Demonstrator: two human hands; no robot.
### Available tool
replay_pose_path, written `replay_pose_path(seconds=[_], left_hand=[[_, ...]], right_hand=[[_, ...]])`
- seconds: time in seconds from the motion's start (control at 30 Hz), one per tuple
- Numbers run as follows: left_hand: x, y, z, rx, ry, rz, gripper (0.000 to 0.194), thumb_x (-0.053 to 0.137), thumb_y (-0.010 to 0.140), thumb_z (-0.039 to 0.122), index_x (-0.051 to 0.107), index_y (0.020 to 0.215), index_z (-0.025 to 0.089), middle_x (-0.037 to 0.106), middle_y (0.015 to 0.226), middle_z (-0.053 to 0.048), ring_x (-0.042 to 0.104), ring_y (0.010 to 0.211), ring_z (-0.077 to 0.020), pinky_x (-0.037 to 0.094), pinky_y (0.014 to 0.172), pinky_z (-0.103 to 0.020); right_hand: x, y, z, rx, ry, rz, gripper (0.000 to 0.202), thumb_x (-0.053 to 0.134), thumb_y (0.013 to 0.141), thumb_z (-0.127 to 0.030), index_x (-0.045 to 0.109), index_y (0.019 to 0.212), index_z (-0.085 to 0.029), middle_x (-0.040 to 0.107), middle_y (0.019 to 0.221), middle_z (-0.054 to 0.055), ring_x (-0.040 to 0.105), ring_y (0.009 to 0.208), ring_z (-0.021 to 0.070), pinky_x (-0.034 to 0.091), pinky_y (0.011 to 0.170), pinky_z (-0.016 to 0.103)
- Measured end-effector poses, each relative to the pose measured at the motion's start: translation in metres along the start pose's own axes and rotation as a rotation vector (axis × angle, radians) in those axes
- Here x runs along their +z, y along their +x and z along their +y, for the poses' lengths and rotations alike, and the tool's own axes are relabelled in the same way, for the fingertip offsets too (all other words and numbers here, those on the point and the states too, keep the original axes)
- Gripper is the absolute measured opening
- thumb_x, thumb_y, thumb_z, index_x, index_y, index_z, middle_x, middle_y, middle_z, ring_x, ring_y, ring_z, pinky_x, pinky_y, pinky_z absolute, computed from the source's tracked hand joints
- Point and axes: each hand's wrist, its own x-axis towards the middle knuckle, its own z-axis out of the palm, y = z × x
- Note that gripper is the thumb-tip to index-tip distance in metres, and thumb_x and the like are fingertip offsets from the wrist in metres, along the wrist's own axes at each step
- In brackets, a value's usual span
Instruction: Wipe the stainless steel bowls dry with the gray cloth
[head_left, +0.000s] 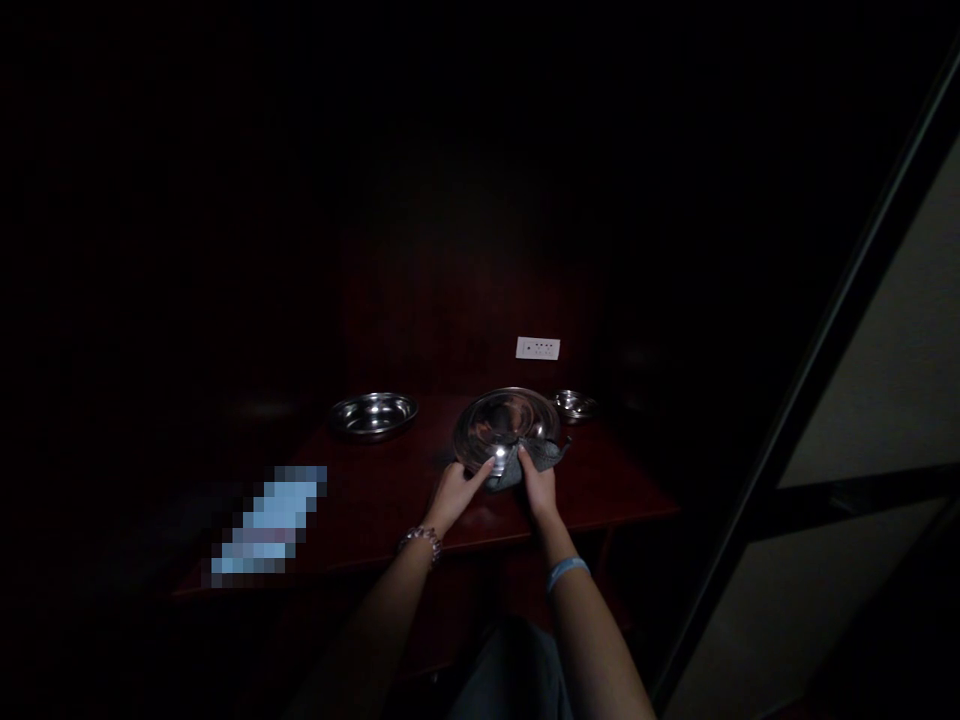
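A wide, shiny metal basin (504, 415) is held tilted above the dark red table. My left hand (454, 492) grips its near rim, with the thumb on the inner side and the fingers hidden beneath. Beside it, my right hand (537, 482) presses a grey cloth (553, 456) to the near right rim. The cloth hangs around the edge and spreads under the right thumb. Both hands are closed, close together at the front of the basin.
On the red table (375, 500) stand a shallow metal dish (373, 415) at back left and a smaller metal bowl (574, 405) behind the basin's right side. A pixelated bright blue patch (270, 525) lies at left. A white socket panel (538, 348) is on the back wall.
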Motion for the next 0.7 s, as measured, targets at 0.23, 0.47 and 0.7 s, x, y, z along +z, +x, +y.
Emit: replay_pose_path(seconds=[0.23, 0.47, 0.7], left_hand=[[-0.0025, -0.0069, 0.0036, -0.056, 0.221, -0.078, 0.064, 0.064, 0.08, 0.062, 0.065, 0.128, 0.02, 0.068, 0.129, -0.014, 0.061, 0.124, -0.0312, 0.046, 0.1, -0.035], [-0.0004, -0.0034, 0.0024, -0.027, 0.168, -0.051, 0.056, 0.063, 0.082, 0.055, 0.066, 0.126, 0.02, 0.069, 0.128, -0.012, 0.062, 0.122, -0.0291, 0.046, 0.099, -0.034], [-0.0028, 0.0005, 0.0074, -0.091, 0.062, 0.14, 0.052, 0.048, 0.087, 0.061, 0.07, 0.074, 0.016, 0.075, 0.075, -0.01, 0.07, 0.081, -0.0236, 0.05, 0.069, -0.028]], right_hand=[[0.0003, 0.0002, -0.0007, 0.006, 0.004, -0.014, 0.049, 0.076, 0.072, -0.044, 0.072, 0.113, -0.017, 0.075, 0.116, 0.009, 0.068, 0.112, 0.0249, 0.05, 0.101, 0.035], [0.0011, 0.0003, -0.0004, -0.016, 0.024, -0.031, 0.05, 0.076, 0.072, -0.044, 0.072, 0.113, -0.017, 0.075, 0.114, 0.009, 0.068, 0.111, 0.0247, 0.051, 0.1, 0.035], [0.002, -0.0005, -0.0002, -0.019, 0.023, -0.036, 0.051, 0.075, 0.073, -0.045, 0.071, 0.115, -0.017, 0.073, 0.119, 0.01, 0.067, 0.114, 0.0241, 0.049, 0.102, 0.035]])
